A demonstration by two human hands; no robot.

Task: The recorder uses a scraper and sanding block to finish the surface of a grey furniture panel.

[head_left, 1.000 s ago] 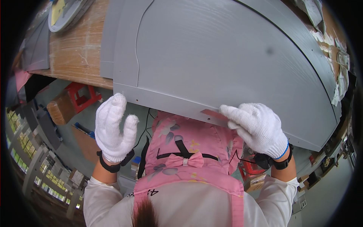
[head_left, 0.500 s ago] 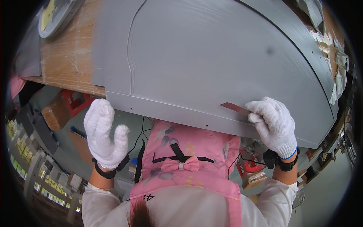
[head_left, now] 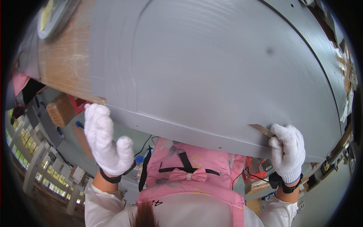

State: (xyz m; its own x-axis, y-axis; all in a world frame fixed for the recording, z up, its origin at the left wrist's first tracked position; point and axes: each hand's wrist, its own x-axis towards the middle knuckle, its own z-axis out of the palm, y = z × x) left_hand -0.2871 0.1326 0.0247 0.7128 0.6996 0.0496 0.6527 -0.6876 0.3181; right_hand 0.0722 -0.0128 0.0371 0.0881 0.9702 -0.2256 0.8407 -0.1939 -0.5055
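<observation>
A large grey panel [head_left: 211, 75] with a folded front edge lies in front of me on the table. My right hand [head_left: 289, 153], in a white knitted glove, is closed on a thin metal knife blade [head_left: 261, 129] with a slanted tip. The blade points left, over the panel's surface close to its front edge. By the panel's front left corner is my gloved left hand [head_left: 106, 140]. Its fingers are stretched out with the thumb apart, and nothing is in it. Glove and fingers hide the blade's gripped end.
At the left, a table top [head_left: 66, 62] under clear film shows wood-brown. A grey rounded piece [head_left: 56, 22] stands on it. Below are a wrapped brown block [head_left: 60, 109] and a red stand [head_left: 78, 104]. Cables hang near my pink apron [head_left: 193, 166].
The panel's front edge appears lower in view. My right hand, still holding the blade, shows lower and slightly farther right. My left hand stays open by the panel's left corner.
</observation>
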